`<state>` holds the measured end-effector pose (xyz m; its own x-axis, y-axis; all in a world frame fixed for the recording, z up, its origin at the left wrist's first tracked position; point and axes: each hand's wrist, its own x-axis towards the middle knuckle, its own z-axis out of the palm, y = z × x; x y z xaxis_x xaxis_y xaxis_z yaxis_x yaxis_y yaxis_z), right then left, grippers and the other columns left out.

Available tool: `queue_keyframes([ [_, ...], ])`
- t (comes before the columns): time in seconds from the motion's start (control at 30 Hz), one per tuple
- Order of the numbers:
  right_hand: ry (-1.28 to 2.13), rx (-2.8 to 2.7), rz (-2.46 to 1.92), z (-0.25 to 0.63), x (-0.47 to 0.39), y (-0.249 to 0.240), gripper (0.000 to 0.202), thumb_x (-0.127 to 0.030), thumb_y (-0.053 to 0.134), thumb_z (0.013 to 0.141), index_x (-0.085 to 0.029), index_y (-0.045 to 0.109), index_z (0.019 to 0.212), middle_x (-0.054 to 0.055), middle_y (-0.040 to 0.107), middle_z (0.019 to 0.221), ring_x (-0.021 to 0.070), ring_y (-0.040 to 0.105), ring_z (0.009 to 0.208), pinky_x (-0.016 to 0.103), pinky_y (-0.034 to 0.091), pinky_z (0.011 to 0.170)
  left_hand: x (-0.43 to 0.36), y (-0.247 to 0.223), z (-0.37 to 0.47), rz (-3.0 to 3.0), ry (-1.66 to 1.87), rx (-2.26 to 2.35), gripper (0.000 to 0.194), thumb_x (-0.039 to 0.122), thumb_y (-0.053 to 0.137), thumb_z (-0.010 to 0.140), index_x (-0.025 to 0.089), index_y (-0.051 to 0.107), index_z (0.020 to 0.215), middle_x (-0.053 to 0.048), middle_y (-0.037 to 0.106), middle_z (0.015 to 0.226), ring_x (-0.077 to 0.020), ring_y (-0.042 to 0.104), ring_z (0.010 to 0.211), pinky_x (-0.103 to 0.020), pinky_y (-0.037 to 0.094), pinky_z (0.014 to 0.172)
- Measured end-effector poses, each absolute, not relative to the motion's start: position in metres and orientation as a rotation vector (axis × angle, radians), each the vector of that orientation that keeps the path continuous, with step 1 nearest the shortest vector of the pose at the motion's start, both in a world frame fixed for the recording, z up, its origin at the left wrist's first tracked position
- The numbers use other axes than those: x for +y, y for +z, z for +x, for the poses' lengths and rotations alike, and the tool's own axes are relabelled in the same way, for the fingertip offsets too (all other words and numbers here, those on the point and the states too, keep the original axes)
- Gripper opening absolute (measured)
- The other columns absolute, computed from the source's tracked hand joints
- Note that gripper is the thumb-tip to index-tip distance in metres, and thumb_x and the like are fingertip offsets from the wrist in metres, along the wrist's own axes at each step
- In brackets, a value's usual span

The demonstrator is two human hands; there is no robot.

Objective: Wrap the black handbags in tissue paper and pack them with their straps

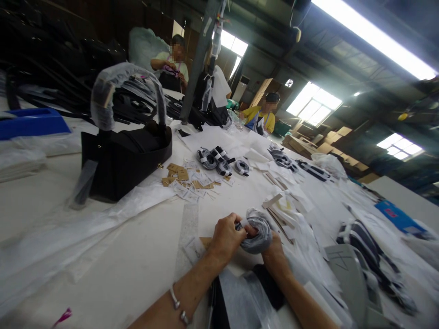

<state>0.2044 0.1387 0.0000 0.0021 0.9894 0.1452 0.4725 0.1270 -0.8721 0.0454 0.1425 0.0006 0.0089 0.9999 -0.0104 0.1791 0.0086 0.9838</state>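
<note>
Both of my hands are on a coiled bag strap (259,235) in greyish translucent wrap, held just above the white table (151,256). From its left side, my left hand (226,236) pinches the coil's edge between thumb and fingers. My right hand (274,251) is closed around the coil's right side, part of it hidden behind the roll. Beneath my forearms lies a black piece partly covered by translucent wrap (240,292). Farther up the table rest several finished strap coils (207,157) with black and white bands, beside a pile of brown and white tags (187,178).
A black handbag (126,160) with a wrapped handle stands at the left, near a blue tray (32,123). A metal post (199,59) rises behind. White paper and wrap (302,242), a grey machine-like object (346,274) and a blue box (399,217) lie right. Two people work farther back.
</note>
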Motion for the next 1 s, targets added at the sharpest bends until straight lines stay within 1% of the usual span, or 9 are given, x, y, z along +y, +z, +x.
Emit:
queue_keyframes([
  [0.1,0.679,-1.682,-1.552,0.202,0.139,0.006,0.032,-0.046,0.069,0.078,-0.020,0.064,0.062,0.004,0.065,0.061,0.0186,0.057,0.056,0.029,0.050,0.055,0.144,-0.001,0.043,1.315,1.085,1.320,0.018,0.020,0.065,0.067,0.021,0.071,0.084,-0.002,0.072,0.079,-0.0187,0.065,0.077,-0.027,0.043,0.069],
  [0.2,0.497,-1.825,-1.593,0.205,0.143,0.013,0.032,-0.047,0.066,0.079,-0.019,0.068,0.066,0.005,0.067,0.062,0.0198,0.060,0.058,0.029,0.050,0.054,0.146,-0.002,0.041,1.276,1.061,1.286,0.017,0.022,0.068,0.066,0.019,0.071,0.083,-0.002,0.070,0.074,-0.0187,0.064,0.074,-0.027,0.042,0.065],
  [0.3,0.415,-1.953,-1.564,0.216,0.150,0.017,0.023,-0.041,0.066,0.078,-0.019,0.071,0.073,0.005,0.070,0.069,0.0199,0.062,0.063,0.029,0.050,0.059,0.148,-0.003,0.039,1.219,1.023,1.190,0.022,0.028,0.071,0.066,0.016,0.071,0.084,-0.003,0.071,0.074,-0.0179,0.064,0.071,-0.025,0.042,0.060],
  [0.43,0.445,-2.074,-1.449,0.230,0.157,0.021,0.019,-0.035,0.064,0.076,-0.020,0.066,0.065,0.002,0.066,0.062,0.0170,0.055,0.056,0.028,0.046,0.057,0.148,-0.003,0.038,1.126,0.962,0.989,0.032,0.037,0.076,0.061,0.013,0.072,0.083,-0.002,0.070,0.071,-0.0142,0.060,0.062,-0.023,0.041,0.056],
  [0.53,0.496,-2.139,-1.322,0.234,0.160,0.025,0.018,-0.028,0.064,0.077,-0.020,0.062,0.061,0.000,0.061,0.059,0.0154,0.050,0.055,0.027,0.042,0.055,0.147,-0.002,0.035,0.945,0.937,0.839,0.033,0.032,0.079,0.054,0.012,0.073,0.079,0.001,0.067,0.065,-0.0102,0.054,0.055,-0.021,0.037,0.053],
  [0.63,0.529,-2.172,-1.244,0.233,0.163,0.030,0.019,-0.022,0.066,0.076,-0.020,0.061,0.058,0.000,0.061,0.059,0.0146,0.049,0.055,0.026,0.040,0.055,0.148,-0.001,0.032,0.847,0.910,0.775,0.031,0.028,0.077,0.053,0.012,0.073,0.079,0.000,0.067,0.065,-0.0093,0.053,0.055,-0.021,0.037,0.054],
  [0.87,0.580,-2.256,-1.153,0.233,0.176,0.042,0.014,-0.026,0.064,0.085,-0.021,0.075,0.078,0.002,0.069,0.070,0.0181,0.060,0.067,0.028,0.047,0.066,0.152,0.007,0.025,0.821,0.846,0.783,0.038,0.037,0.077,0.057,0.012,0.072,0.084,-0.002,0.068,0.068,-0.0115,0.057,0.055,-0.025,0.045,0.058],
  [0.93,0.480,-2.218,-1.212,0.240,0.178,0.049,0.012,-0.028,0.065,0.084,-0.022,0.076,0.085,0.002,0.071,0.074,0.0185,0.062,0.069,0.029,0.048,0.067,0.155,0.006,0.024,0.902,0.951,0.869,0.037,0.037,0.077,0.059,0.013,0.070,0.087,-0.003,0.070,0.075,-0.0136,0.061,0.063,-0.026,0.048,0.064],
  [1.0,0.356,-2.144,-1.300,0.253,0.174,0.060,0.015,-0.030,0.067,0.084,-0.022,0.076,0.093,0.003,0.073,0.081,0.0192,0.065,0.072,0.030,0.049,0.071,0.159,0.004,0.022,1.043,1.107,0.975,0.039,0.038,0.076,0.063,0.014,0.068,0.093,-0.006,0.073,0.089,-0.0171,0.066,0.079,-0.029,0.051,0.077],
])
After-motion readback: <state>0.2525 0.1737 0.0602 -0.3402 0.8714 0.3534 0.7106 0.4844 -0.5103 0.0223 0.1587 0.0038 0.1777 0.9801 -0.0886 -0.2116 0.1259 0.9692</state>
